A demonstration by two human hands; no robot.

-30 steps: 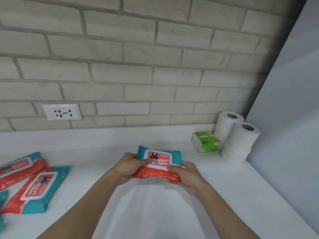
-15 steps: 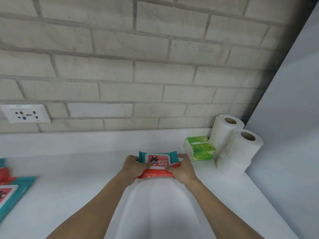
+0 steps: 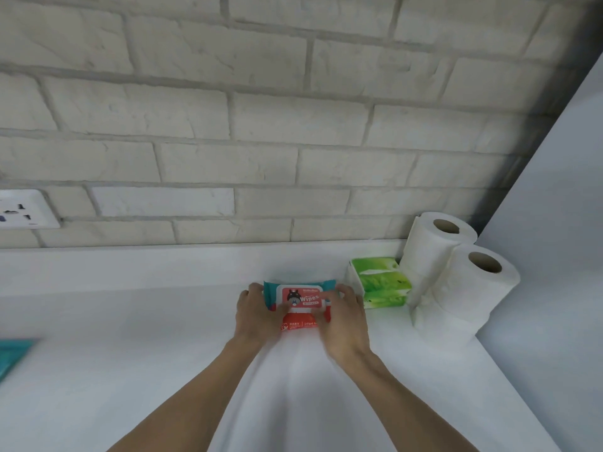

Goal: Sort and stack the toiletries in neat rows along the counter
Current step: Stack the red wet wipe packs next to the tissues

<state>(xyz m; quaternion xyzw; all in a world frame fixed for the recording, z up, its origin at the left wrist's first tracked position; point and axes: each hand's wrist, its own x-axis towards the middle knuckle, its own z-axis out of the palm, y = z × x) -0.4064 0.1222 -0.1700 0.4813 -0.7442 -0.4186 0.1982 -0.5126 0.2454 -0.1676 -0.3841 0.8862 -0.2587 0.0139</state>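
Single head-worn view, looking forward and down, close over counter [image 3: 137, 370], facing brick wall [image 3: 261, 122]

The wipes pack [image 3: 301, 301] is travelling away from me. A second ago I had it lifted over the middle of the counter [image 3: 130, 353]; now it's out near the back wall, low on the surface, just beside the green tissue packs [image 3: 380, 282]. My arms have stretched out with it. My left hand [image 3: 257, 316] and right hand [image 3: 342, 318] now clasp its two ends, fingers curled over the far edge. My view has swung right: the socket [image 3: 23, 208] has slid to the left edge, and of the other packs only a teal corner [image 3: 13, 352] remains.
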